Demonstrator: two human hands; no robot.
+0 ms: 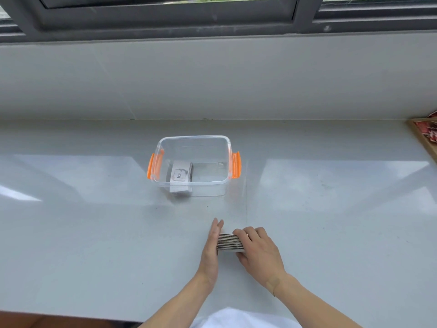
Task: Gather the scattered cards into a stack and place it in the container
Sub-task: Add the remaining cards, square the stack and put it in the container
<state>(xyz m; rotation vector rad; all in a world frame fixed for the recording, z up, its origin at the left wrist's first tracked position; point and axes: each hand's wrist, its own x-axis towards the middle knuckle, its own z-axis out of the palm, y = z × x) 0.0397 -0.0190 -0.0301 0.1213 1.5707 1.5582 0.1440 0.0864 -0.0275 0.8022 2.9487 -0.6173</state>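
Observation:
A stack of cards (229,243) stands on edge on the white counter, near the front. My right hand (259,250) grips it from the right, fingers curled over its top. My left hand (211,249) is held flat and upright, its palm pressed against the stack's left end. Farther back stands a clear plastic container (222,183) with orange latches, open at the top. Inside it, on the left, lies another stack of cards (181,176); its top card reads "love".
The white counter (94,233) runs back to a grey wall under a dark-framed window. A wooden tray (425,136) with red and white items sits at the right edge. The counter's front edge is at the bottom, near my white clothing.

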